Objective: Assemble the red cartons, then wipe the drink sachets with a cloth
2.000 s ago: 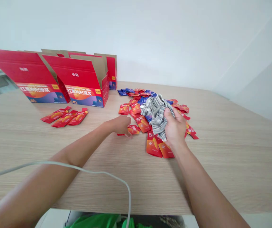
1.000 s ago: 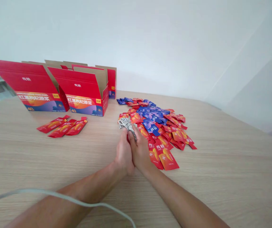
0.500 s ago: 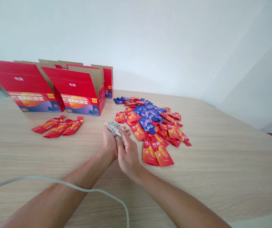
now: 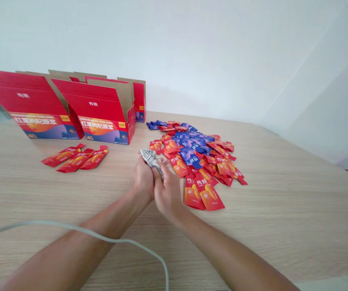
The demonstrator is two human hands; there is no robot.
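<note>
A crumpled grey-and-white piece with dark lines point(image 4: 150, 157), cloth or paper, is bunched between my two hands above the table. My left hand point(image 4: 143, 176) is closed around its lower left side. From the right, my right hand point(image 4: 168, 188) grips it too, thumb pressed against my left hand; most of its fingers are partly hidden. Just right of my hands lies a heap of sachets, with red-orange sachets point(image 4: 209, 196) at the front and blue-purple sachets point(image 4: 192, 143) in the middle. Several red sachets point(image 4: 74, 159) lie in a small group at the left.
Red printed cartons point(image 4: 102, 129) with raised flaps stand at the back left, another carton point(image 4: 40, 125) beside them. A pale cable point(image 4: 101, 239) crosses over my left forearm. The wooden table point(image 4: 283, 210) meets a white wall behind.
My hands and the crumpled piece have shifted slightly up and right in view. My left fingers, spread before, now look curled in. The whole view has tilted a little.
</note>
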